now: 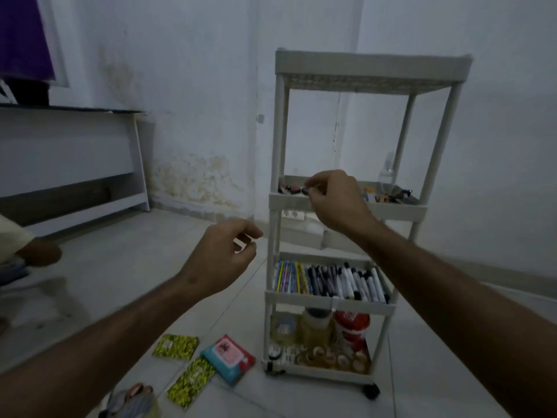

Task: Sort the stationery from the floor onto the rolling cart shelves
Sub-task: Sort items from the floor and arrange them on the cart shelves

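We faced a white rolling cart (355, 206) with four tiers, standing on the tiled floor (126, 285) near the wall. Its top shelf (370, 67) sat above our line of sight, so we could not tell what it held. The second shelf (398, 208) carried a few small dark and orange items (388, 197) toward its right end, some reddish bits (289, 189) at its left, and a clear bottle (386, 173) at the back — too blurred to name more closely. The third shelf (328, 303) was packed with stationery: coloured pencils (291, 277) on the left, then dark pens (324, 280) and white markers (361, 282) in a row. The bottom shelf (319, 374) held jars (315, 327), a red-and-white container (351, 325) and rolls of tape (331, 357).

Our right hand (334, 200) was raised at the front edge of the second shelf, fingers curled and pinching a small dark object (305, 190) just over the rim. Our left hand (223, 254) hung well apart from it, left of the cart, fingers curled around a small pale item (239, 243) we could not identify.

On the floor in front of the cart lay two yellow-green patterned packets (176, 346) (191, 381), a pink-and-teal packet (227, 357) just beside the cart's base, and — at the lower edge — a blurred heap of small things (129, 401).
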A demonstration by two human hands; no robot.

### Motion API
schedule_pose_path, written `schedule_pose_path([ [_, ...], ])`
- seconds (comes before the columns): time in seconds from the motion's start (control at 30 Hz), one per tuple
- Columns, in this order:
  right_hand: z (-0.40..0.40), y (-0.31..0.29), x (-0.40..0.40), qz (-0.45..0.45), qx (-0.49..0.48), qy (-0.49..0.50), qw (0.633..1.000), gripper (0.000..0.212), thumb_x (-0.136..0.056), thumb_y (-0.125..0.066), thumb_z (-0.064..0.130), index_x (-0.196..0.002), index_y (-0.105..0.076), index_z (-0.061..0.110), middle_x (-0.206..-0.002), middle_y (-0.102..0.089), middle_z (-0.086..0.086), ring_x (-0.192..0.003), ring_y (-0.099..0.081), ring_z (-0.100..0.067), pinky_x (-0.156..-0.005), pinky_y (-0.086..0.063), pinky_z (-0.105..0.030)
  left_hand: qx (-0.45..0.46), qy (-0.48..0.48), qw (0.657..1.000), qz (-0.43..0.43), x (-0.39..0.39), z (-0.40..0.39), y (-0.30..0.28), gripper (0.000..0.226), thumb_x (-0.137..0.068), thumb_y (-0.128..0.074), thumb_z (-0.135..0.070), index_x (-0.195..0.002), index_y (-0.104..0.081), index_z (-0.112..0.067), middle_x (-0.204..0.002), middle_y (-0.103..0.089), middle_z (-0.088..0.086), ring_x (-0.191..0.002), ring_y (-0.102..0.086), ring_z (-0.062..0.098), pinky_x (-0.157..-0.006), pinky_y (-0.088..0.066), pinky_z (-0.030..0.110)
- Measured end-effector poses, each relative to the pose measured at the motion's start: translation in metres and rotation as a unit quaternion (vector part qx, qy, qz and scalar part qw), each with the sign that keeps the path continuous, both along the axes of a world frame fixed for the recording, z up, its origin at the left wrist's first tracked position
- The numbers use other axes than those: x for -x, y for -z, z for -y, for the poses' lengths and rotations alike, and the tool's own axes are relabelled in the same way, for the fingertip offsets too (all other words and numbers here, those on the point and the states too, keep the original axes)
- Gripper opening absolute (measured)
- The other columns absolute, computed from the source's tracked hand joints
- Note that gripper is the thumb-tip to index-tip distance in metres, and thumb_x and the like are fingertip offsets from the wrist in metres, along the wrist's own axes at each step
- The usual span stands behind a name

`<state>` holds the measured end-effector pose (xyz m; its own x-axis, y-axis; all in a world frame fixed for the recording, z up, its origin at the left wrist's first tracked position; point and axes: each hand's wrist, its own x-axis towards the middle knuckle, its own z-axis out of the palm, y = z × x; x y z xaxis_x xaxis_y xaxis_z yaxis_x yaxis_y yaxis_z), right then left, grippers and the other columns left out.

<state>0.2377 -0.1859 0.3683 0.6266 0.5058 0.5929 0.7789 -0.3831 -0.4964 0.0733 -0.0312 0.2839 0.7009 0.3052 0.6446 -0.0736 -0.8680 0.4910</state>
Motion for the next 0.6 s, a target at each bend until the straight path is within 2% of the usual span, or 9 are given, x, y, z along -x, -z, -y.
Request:
schedule_pose_path([
  [0.03, 0.008, 0.016, 0.012, 0.03, -0.014, -0.016, 0.999, 0.026, -0.096, -0.057, 0.013, -0.115, -0.073, 0.011, -0.109, -0.074, -0.004, -0.086, -0.066, -0.012, -0.077, -0.052, -0.024, 0.0, 0.003, 1.0, -0.007, 0.008, 0.004, 0.011, 0.021, -0.091, -0.067, -0.012, -0.11, -0.071, -0.021, -0.106, -0.067, -0.014, -0.096, -0.062, -0.001, -0.076, -0.052, 0.012],
  [0.13, 0.026, 0.077, 0.044, 0.093, -0.019, -0.051, 0.994, 0.023, -0.094, -0.06, 0.019, -0.112, -0.073, 0.013, -0.107, -0.072, 0.001, -0.097, -0.059, -0.011, -0.092, -0.047, -0.03, -0.005, 0.021, 0.999, -0.045, 0.035, 0.017, 0.048, 0.028, -0.091, -0.068, -0.017, -0.118, -0.067, -0.023, -0.111, -0.063, -0.017, -0.103, -0.059, -0.001, -0.082, -0.05, 0.014],
  [0.23, 0.042, 0.146, 0.074, 0.093, 0.018, -0.086, 0.992, 0.019, -0.09, -0.064, 0.019, -0.105, -0.074, 0.014, -0.097, -0.072, 0.001, -0.089, -0.051, -0.004, -0.085, -0.035, -0.024, 0.003, 0.041, 0.994, -0.105, 0.07, 0.028, 0.093, 0.033, -0.091, -0.069, -0.018, -0.123, -0.064, -0.024, -0.115, -0.061, -0.016, -0.107, -0.057, -0.001, -0.086, -0.049, 0.017],
  [0.37, 0.072, 0.233, 0.112, 0.017, 0.116, -0.153, 0.981, 0.017, -0.091, -0.067, 0.021, -0.107, -0.071, 0.017, -0.1, -0.069, 0.003, -0.093, -0.057, -0.014, -0.084, -0.039, -0.026, 0.072, 0.053, 0.978, -0.186, 0.133, 0.035, 0.158, 0.033, -0.085, -0.068, -0.024, -0.119, -0.066, -0.022, -0.114, -0.064, -0.012, -0.105, -0.062, 0.004, -0.086, -0.054, 0.025],
  [0.4, 0.082, 0.252, 0.122, -0.006, 0.145, -0.164, 0.976, 0.018, -0.092, -0.067, 0.024, -0.109, -0.071, 0.019, -0.102, -0.068, 0.006, -0.093, -0.055, -0.011, -0.083, -0.036, -0.023, 0.091, 0.05, 0.973, -0.205, 0.152, 0.037, 0.174, 0.033, -0.084, -0.068, -0.028, -0.117, -0.067, -0.022, -0.113, -0.065, -0.013, -0.104, -0.063, 0.006, -0.084, -0.054, 0.025],
  [0.5, 0.112, 0.307, 0.153, -0.055, 0.211, -0.206, 0.954, 0.021, -0.095, -0.063, 0.031, -0.115, -0.068, 0.024, -0.105, -0.065, 0.013, -0.09, -0.042, 0.002, -0.08, -0.029, -0.01, 0.127, 0.045, 0.959, -0.251, 0.209, 0.048, 0.218, 0.032, -0.085, -0.065, -0.043, -0.113, -0.067, -0.028, -0.11, -0.063, -0.022, -0.102, -0.063, 0.005, -0.077, -0.05, 0.014],
  [0.6, 0.139, 0.358, 0.184, -0.122, 0.257, -0.256, 0.924, 0.019, -0.097, -0.061, 0.032, -0.114, -0.068, 0.027, -0.101, -0.065, 0.016, -0.086, -0.046, 0.0, -0.079, -0.031, -0.007, 0.188, 0.04, 0.934, -0.303, 0.252, 0.064, 0.26, 0.024, -0.088, -0.069, -0.034, -0.111, -0.068, -0.027, -0.107, -0.065, -0.021, -0.098, -0.065, 0.006, -0.075, -0.054, 0.019],
])
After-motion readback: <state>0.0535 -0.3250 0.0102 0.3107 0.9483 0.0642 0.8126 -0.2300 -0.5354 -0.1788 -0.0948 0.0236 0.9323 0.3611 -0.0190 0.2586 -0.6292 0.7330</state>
